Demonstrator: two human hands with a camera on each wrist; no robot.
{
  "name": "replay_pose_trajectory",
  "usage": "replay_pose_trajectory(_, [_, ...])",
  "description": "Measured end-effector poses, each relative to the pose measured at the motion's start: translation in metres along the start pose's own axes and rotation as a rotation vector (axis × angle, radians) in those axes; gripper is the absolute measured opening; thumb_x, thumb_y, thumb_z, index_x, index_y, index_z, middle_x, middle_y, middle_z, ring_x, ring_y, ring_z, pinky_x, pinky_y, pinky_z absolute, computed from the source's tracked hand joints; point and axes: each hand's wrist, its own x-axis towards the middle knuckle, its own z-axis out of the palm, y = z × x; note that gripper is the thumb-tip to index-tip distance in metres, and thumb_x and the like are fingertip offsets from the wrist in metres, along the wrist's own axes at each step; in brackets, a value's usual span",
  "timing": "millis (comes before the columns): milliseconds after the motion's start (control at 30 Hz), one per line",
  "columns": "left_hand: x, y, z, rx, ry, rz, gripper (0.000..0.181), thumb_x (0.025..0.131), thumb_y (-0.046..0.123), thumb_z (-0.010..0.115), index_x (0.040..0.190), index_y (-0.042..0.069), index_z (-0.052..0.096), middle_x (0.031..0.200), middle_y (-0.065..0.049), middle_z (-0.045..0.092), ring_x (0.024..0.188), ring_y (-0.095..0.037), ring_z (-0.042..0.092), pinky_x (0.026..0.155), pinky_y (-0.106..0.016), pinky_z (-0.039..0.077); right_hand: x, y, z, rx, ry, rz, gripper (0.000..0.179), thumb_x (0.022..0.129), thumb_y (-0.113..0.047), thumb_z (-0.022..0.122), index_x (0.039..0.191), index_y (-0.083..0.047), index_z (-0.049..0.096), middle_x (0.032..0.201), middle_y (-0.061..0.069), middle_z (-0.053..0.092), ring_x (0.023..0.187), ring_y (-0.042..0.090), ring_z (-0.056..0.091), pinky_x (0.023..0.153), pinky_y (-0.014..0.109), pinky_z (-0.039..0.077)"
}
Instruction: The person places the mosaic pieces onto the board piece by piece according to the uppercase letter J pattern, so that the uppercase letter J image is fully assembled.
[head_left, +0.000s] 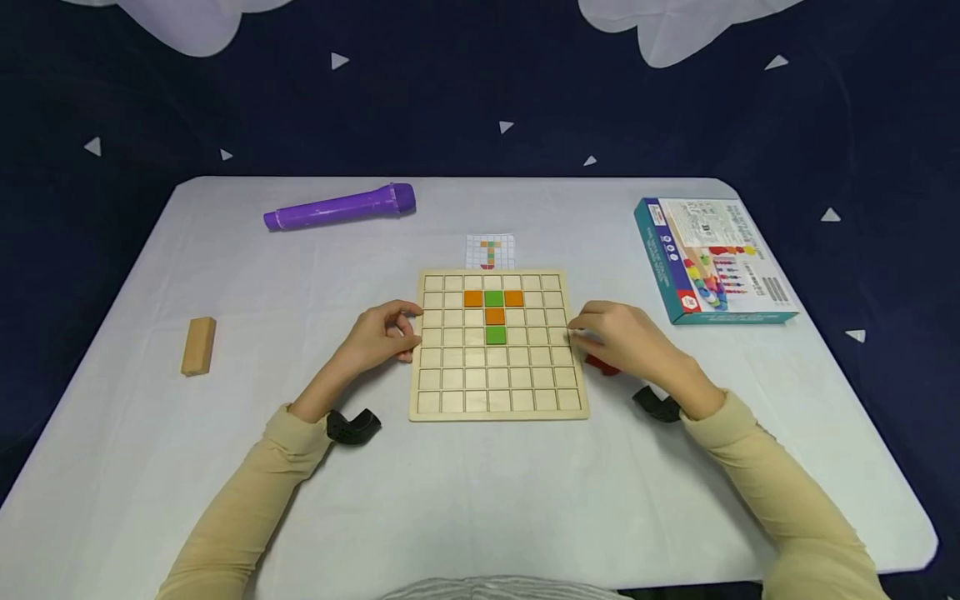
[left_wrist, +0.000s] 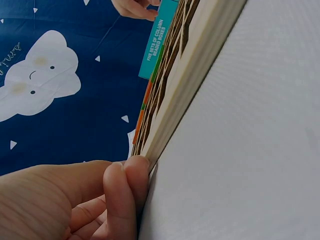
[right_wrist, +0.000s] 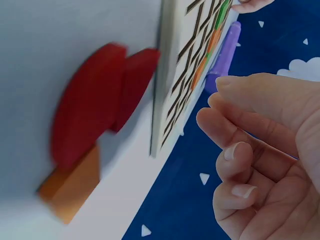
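A square wooden grid board lies flat on the table. Near its top, orange and green square tiles form a T shape, with a green tile at the bottom of the stem. My left hand grips the board's left edge with thumb and fingertips. Close by the right edge is my right hand, its fingers loosely bent and nothing between them in the right wrist view. Beneath it, two red curved pieces and an orange piece lie on the table, largely hidden from the head view.
Touching the board's far edge is a small pattern card with a printed grid figure. Beyond it to the left lies a purple stick. A wooden block sits far left, and a teal toy box at the back right.
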Motion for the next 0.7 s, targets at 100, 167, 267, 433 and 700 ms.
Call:
replay_pose_trajectory(100, [0.0, 0.0, 0.0, -0.001, -0.002, -0.002, 0.044, 0.084, 0.002, 0.064, 0.125, -0.004, 0.05, 0.08, -0.012, 0.059, 0.054, -0.005, 0.06, 0.054, -0.021, 0.055, -0.007, 0.006, -0.001, -0.004, -0.001, 0.022, 0.015, 0.079, -0.008, 0.072, 0.093, -0.002, 0.073, 0.086, 0.007, 0.068, 0.078, 0.019, 0.066, 0.065, 0.033, 0.056])
replay_pose_trajectory(167, [0.0, 0.0, 0.0, -0.003, -0.001, -0.003, 0.044, 0.084, 0.002, 0.064, 0.125, -0.005, 0.05, 0.079, -0.012, 0.059, 0.054, -0.005, 0.06, 0.054, -0.021, 0.055, -0.012, 0.009, -0.002, -0.009, 0.006, 0.028, 0.015, 0.079, -0.007, 0.072, 0.093, -0.002, 0.073, 0.086, 0.008, 0.068, 0.078, 0.019, 0.066, 0.065, 0.033, 0.056])
replay_pose_trajectory(267, [0.0, 0.0, 0.0, -0.005, 0.0, 0.0, 0.044, 0.084, 0.002, 0.064, 0.125, -0.005, 0.05, 0.078, -0.01, 0.059, 0.054, -0.005, 0.06, 0.054, -0.021, 0.055, -0.019, 0.014, -0.003, -0.013, 0.026, 0.032, 0.014, 0.079, -0.007, 0.072, 0.091, -0.002, 0.073, 0.085, 0.008, 0.068, 0.075, 0.019, 0.065, 0.062, 0.032, 0.055])
replay_pose_trajectory(433, [0.0, 0.001, 0.001, -0.006, 0.005, 0.009, 0.044, 0.084, 0.002, 0.064, 0.125, -0.004, 0.05, 0.077, -0.008, 0.059, 0.054, -0.006, 0.06, 0.053, -0.022, 0.055, -0.03, 0.02, -0.005, -0.024, 0.051, 0.049, 0.015, 0.077, -0.01, 0.074, 0.089, -0.002, 0.074, 0.083, 0.008, 0.069, 0.074, 0.018, 0.064, 0.06, 0.031, 0.055])
replay_pose_trajectory(700, [-0.001, 0.002, 0.0, -0.007, 0.003, -0.003, 0.044, 0.084, 0.003, 0.063, 0.125, -0.002, 0.05, 0.077, -0.008, 0.059, 0.054, -0.007, 0.06, 0.054, -0.023, 0.055, -0.043, 0.029, -0.005, -0.031, 0.035, 0.079, 0.014, 0.076, -0.007, 0.074, 0.089, -0.003, 0.074, 0.082, 0.006, 0.069, 0.074, 0.016, 0.065, 0.063, 0.033, 0.056])
